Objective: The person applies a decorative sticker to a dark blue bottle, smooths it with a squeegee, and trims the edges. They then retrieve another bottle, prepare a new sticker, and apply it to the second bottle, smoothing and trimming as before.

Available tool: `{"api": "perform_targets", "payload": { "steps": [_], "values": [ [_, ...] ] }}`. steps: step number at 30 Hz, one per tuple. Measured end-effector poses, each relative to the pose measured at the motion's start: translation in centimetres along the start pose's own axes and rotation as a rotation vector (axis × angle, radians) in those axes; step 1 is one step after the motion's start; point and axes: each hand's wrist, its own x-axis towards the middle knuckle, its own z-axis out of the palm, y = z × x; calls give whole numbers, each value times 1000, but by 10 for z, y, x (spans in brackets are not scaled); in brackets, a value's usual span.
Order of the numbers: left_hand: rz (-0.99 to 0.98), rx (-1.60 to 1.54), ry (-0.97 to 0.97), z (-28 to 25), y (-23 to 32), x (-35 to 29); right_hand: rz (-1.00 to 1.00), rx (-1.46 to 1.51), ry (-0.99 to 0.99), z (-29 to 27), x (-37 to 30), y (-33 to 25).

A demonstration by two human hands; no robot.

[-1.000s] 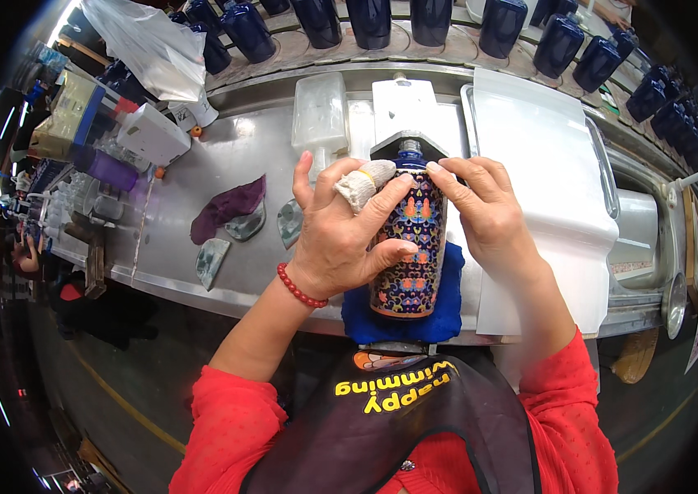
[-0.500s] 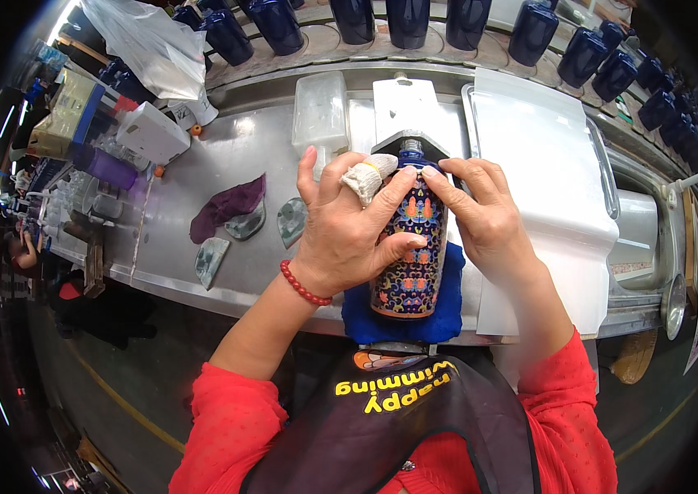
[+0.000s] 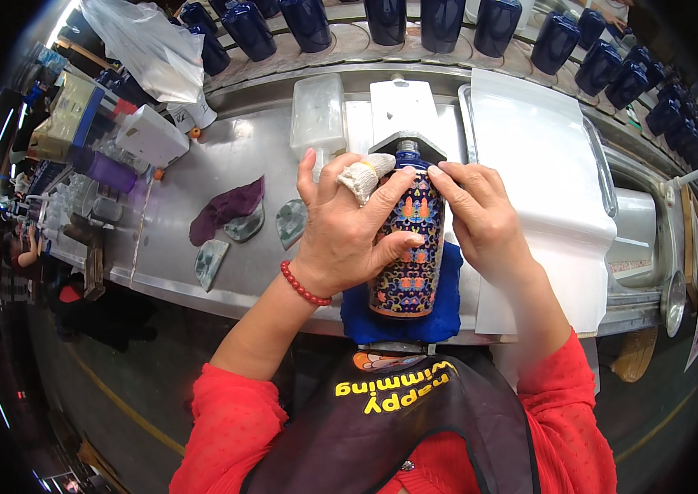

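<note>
A dark blue bottle (image 3: 408, 276) with a colourful floral pattern lies on a blue cloth (image 3: 445, 309), its neck pointing away from me against a dark angled rest (image 3: 431, 146). My left hand (image 3: 345, 218) holds it from the left, with index fingertip at the shoulder and thumb across the patterned side. White cloth (image 3: 363, 177) wraps one finger of that hand, and a red bead bracelet circles the wrist. From the right, my right hand (image 3: 485, 210) grips the shoulder with its fingertips, close to the left index finger. The bottle's underside is hidden.
Greenish pads (image 3: 211, 262) and a purple cloth (image 3: 229, 210) lie on the metal table at left. Behind are a clear plastic container (image 3: 318, 115) and a white block (image 3: 402, 107). White sheeting (image 3: 538, 156) covers the right. Several blue bottles (image 3: 442, 23) line the far conveyor.
The blue bottles on the far conveyor have shifted to the right. My hands and the patterned bottle stay almost in place, the fingertips still at its shoulder.
</note>
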Motion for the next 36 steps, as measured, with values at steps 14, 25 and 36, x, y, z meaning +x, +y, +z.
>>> {"api": "perform_targets", "payload": {
  "steps": [14, 25, 36],
  "values": [
    [-8, 3, -8, 0, 1, 2, 3, -28, -24, 3, -13, 9],
    [-199, -183, 43, -6, 42, -74, -188, -78, -12, -15, 21, -8],
    [-296, 52, 62, 2, 55, -94, -405, -21, 14, -23, 29, -42]
  ]
}}
